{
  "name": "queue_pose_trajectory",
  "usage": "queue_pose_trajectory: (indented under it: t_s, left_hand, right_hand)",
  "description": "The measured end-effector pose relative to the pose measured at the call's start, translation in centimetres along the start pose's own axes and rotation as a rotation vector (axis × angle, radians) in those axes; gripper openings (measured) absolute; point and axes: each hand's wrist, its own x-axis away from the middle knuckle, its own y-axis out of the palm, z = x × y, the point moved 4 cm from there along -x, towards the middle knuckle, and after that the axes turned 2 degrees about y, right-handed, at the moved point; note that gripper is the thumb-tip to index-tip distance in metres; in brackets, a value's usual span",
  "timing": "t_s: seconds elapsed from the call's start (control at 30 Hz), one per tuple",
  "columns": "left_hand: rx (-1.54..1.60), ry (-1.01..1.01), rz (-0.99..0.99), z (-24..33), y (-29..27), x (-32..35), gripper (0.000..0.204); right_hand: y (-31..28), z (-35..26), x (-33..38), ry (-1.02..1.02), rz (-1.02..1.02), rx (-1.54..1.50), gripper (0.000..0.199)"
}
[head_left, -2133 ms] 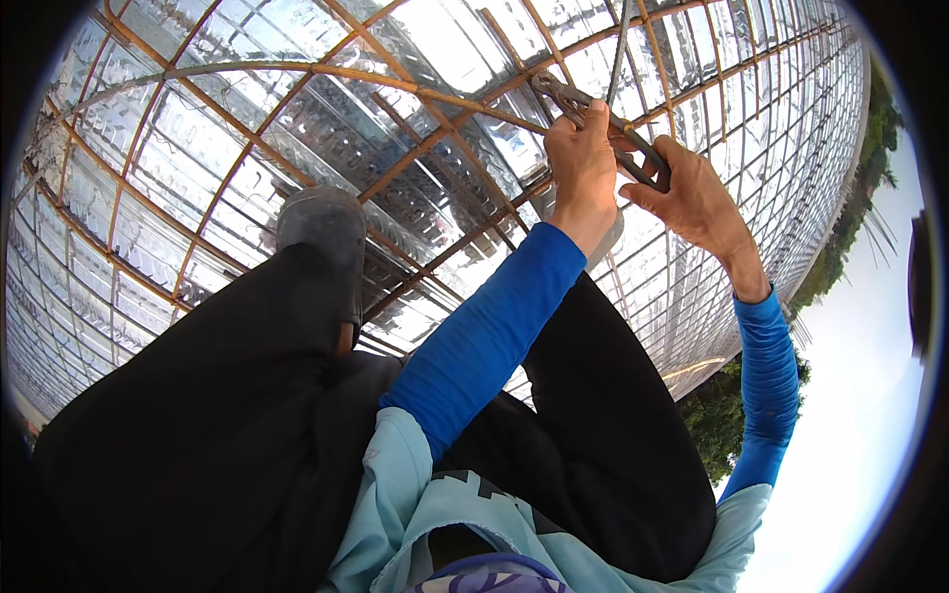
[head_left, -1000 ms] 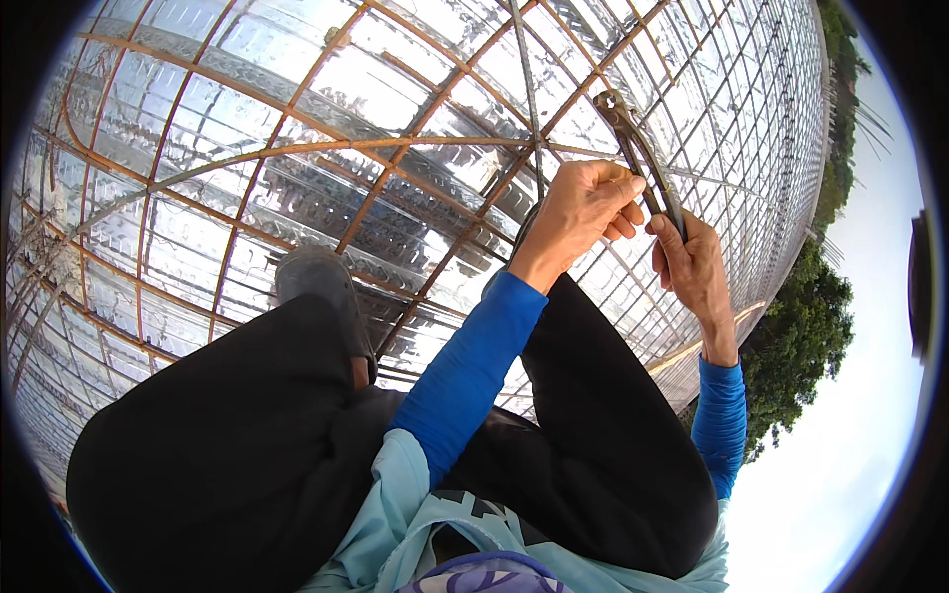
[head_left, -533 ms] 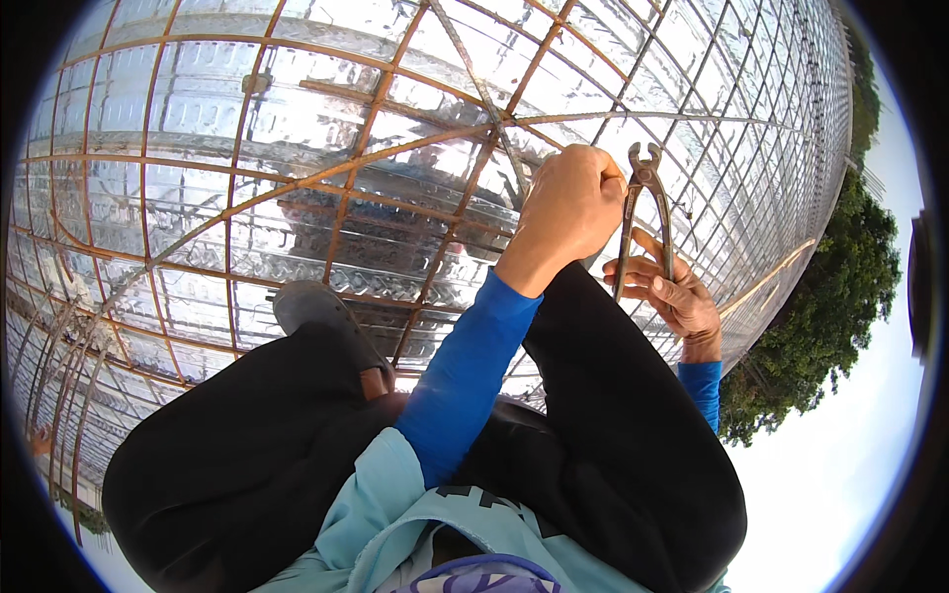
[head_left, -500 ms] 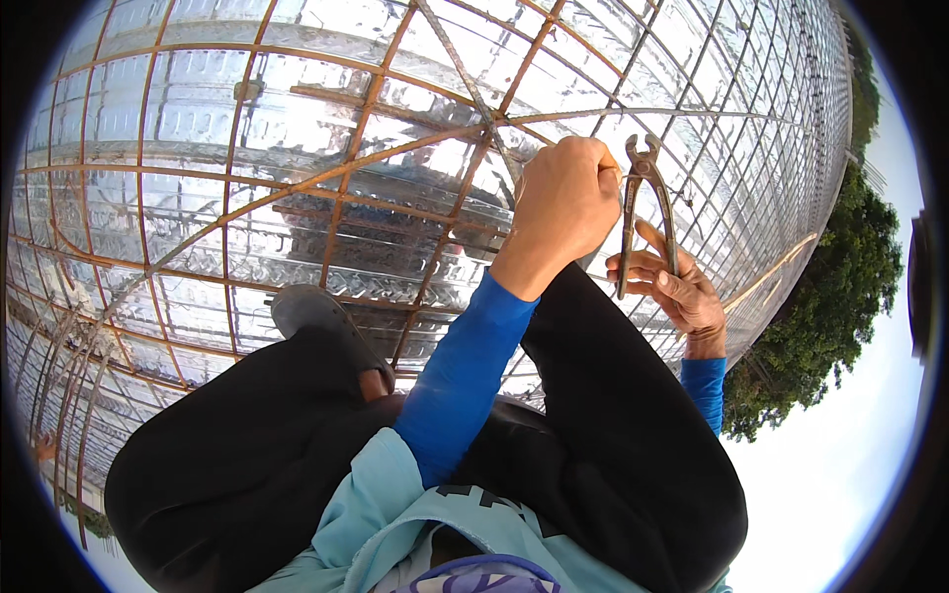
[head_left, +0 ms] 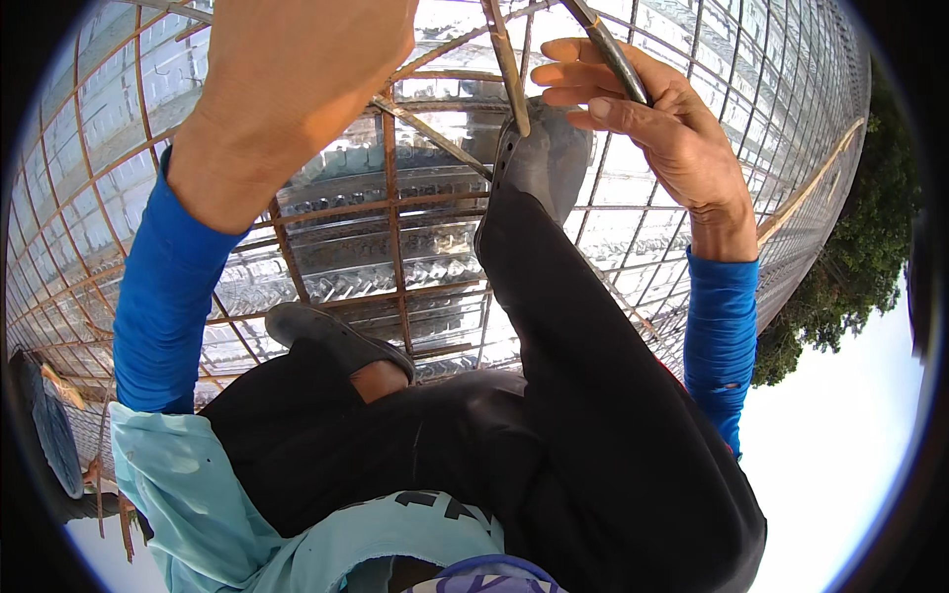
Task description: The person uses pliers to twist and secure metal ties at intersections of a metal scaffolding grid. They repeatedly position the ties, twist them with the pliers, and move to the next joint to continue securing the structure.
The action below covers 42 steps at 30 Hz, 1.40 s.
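Observation:
Close up at the upper left is my left hand [head_left: 297,94], its back and wrist showing; its fingers are hidden past the top edge and behind the hand. My right hand [head_left: 667,124] holds a pair of end-cutting pincers by one handle, against the palm, with the fingers loosely stretched towards the other handle. Two handles of the pincers [head_left: 618,59] spread apart; the jaws lie outside the picture. Below both hands runs a grid of rusty steel rebar [head_left: 393,198], with a ribbed bar [head_left: 435,138] crossing it at a slant.
Shiny silver ribbed sheeting [head_left: 341,252] lies beneath the rebar. My grey shoes [head_left: 559,163] rest on the grid. A dark blue-grey object [head_left: 51,425] shows at the left edge, its kind unclear. Trees [head_left: 840,287] stand beyond the right side.
My left hand has moved up, left and closer to the camera. My right hand has risen with the pincers, whose handles are wider apart. My right leg and shoe now show more.

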Motion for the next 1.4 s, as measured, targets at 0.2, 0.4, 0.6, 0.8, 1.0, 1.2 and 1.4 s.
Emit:
queue_pose_trajectory:
  t_s: [0.2,0.4,0.6,0.8,1.0,1.2,1.4]
  left_hand:
    - [0.564,0.093,-0.020,-0.2,-1.0,2.2,0.012]
    - [0.765,-0.239,-0.313,-4.0,-4.1,9.0,0.016]
    - [1.448,-0.548,-0.187,-2.9,0.8,15.0,0.021]
    - [1.668,-0.610,-0.232,-0.8,2.3,17.2,0.021]
    - [1.888,-0.624,-0.274,-0.1,3.2,17.6,0.020]
    - [2.010,-0.646,-0.310,0.4,3.1,18.0,0.020]
    - [2.018,-0.677,-0.286,0.2,3.1,18.8,0.021]
  right_hand:
    - [0.2,-2.2,0.8,-0.032,0.029,-0.240,0.044]
    - [-1.3,-3.1,4.8,-0.126,0.151,-0.329,0.040]
    - [-1.2,-1.8,7.3,-0.164,0.522,0.166,0.035]
    - [-2.1,5.4,2.5,-0.067,0.785,0.650,0.033]
    - [-1.9,10.6,-1.7,-0.223,0.848,0.920,0.044]
    - [-2.0,12.3,-4.5,-0.085,0.774,1.089,0.053]
    - [-3.0,13.0,-4.7,0.005,0.570,1.075,0.063]
